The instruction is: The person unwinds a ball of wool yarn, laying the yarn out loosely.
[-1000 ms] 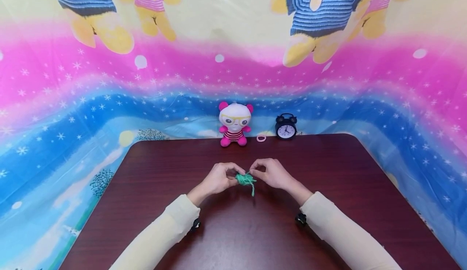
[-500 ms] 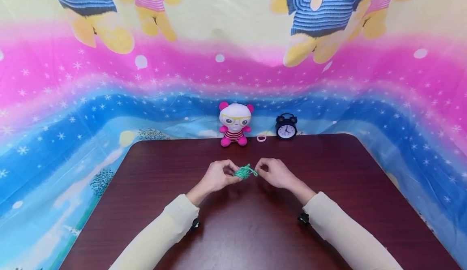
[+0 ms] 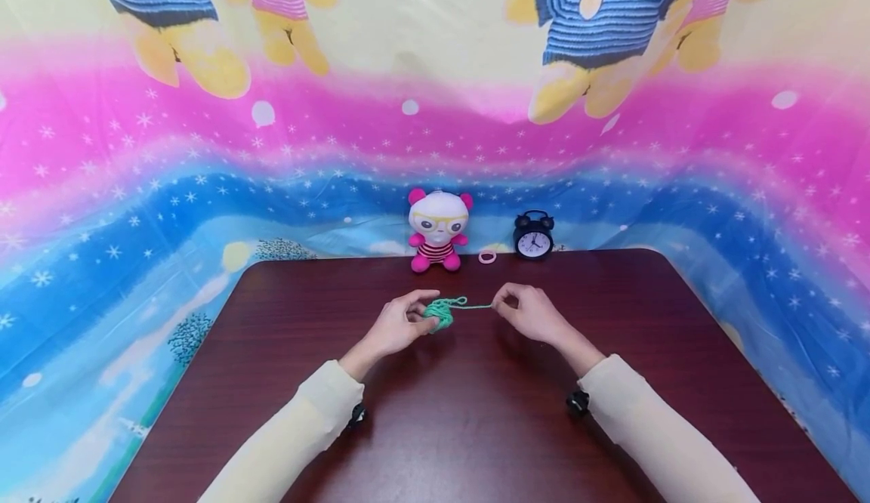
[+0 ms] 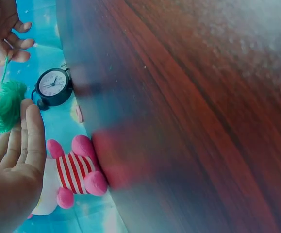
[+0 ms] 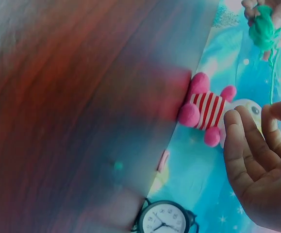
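A small ball of green yarn (image 3: 439, 314) is held between the thumb and fingers of my left hand (image 3: 394, 327). From it a strand runs taut to my right hand (image 3: 533, 313), whose thumb and forefinger pinch its end. A loose loop stands up from the top of the ball. In the left wrist view the yarn ball (image 4: 8, 104) sits between thumb and fingertips, with the strand rising to the other hand. The right wrist view has the right hand (image 5: 264, 162) pinching the strand, its other fingers loosely bent. Both hands are above the table.
On the dark wooden table (image 3: 435, 427), a pink-and-white panda plush (image 3: 438, 231) sits at the back edge. Right of it lie a small pink ring (image 3: 487, 257) and a black alarm clock (image 3: 533, 236). A printed cloth (image 3: 435, 133) hangs behind the table.
My right hand has moved right and slightly away, drawing the strand out straight. My left hand has shifted a little left with the yarn ball. The dangling tail now stretches between the hands.
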Tool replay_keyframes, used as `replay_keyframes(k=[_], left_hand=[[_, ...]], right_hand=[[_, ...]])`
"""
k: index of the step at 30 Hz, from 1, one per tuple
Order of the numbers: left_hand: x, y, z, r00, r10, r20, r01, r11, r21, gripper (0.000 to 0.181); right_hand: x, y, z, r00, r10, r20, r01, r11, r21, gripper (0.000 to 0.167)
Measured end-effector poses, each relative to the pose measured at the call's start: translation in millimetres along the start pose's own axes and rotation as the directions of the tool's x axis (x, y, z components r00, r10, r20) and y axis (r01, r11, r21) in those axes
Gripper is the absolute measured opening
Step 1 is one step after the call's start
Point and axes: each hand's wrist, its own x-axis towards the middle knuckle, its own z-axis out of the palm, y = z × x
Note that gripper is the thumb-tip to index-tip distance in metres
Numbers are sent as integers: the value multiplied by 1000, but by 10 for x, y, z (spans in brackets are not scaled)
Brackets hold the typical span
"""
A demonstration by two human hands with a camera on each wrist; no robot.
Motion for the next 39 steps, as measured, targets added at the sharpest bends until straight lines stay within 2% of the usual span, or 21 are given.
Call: replay_keyframes(k=[5,8,11,16,20,24,30,34,39], left_hand=[[-14,3,-35,1000,11,26,-9,995,-99,40],[-21,2,-50,1000,1,14,0,994,-107,35],[-40,2,-77,1000,5,6,-5,992,-123,36],[-65,-20,-130,996,79,38,-71,979,-192,45],[-61,-28,-152,992,116,50,-101,966,-237,37],[-66,-19,-170,997,68,23,-61,969,-240,28],[-63,-28,-192,998,-10,-54,1,986,-167,24],[-51,-52,-203,995,-20,-101,2,985,-174,26],[-63,-39,-231,994,-7,-109,-17,977,-212,40]], right_hand=[[5,51,-84,999,19,-36,-19,1000,-2,10],[4,88,-122,999,31,-45,-31,999,-11,10],[0,123,-157,998,46,-53,-47,999,-6,10],[-11,178,-224,995,75,-62,-75,997,12,12],[-23,210,-269,993,93,-67,-92,996,17,13],[-38,235,-301,992,103,-71,-102,995,13,14],[-67,293,-354,989,119,-85,-119,993,-3,15],[-88,345,-400,986,144,-81,-144,990,1,17],[-114,417,-460,984,147,-97,-149,989,-13,18]])
